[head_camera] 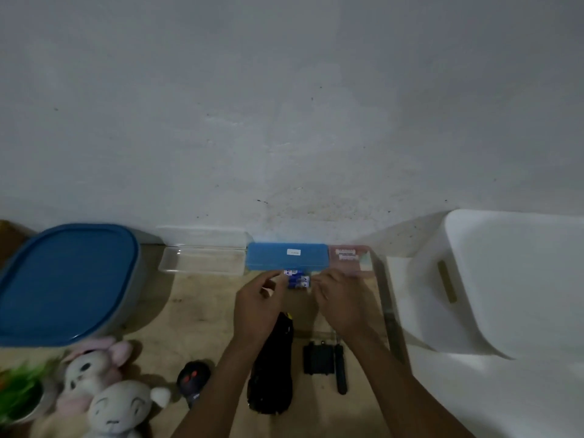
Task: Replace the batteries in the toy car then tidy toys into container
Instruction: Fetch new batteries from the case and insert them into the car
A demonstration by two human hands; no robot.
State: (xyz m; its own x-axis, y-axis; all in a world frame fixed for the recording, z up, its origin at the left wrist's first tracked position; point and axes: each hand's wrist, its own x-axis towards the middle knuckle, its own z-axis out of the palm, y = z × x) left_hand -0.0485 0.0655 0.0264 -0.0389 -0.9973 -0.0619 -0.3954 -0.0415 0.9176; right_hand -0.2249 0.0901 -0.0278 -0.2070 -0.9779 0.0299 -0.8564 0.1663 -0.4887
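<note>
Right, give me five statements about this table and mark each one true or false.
1. The large grey tub at the left has its blue lid on. True.
2. The black toy car sits inside the white plastic bin. False: it lies on the wooden table, between the forearms.
3. Both hands, left and right, hold the small blue-and-white batteries. True.
4. The pale plush toys lie right of the car. False: they lie to its left.
5. A black screwdriver lies beside a flat black cover. True.
</note>
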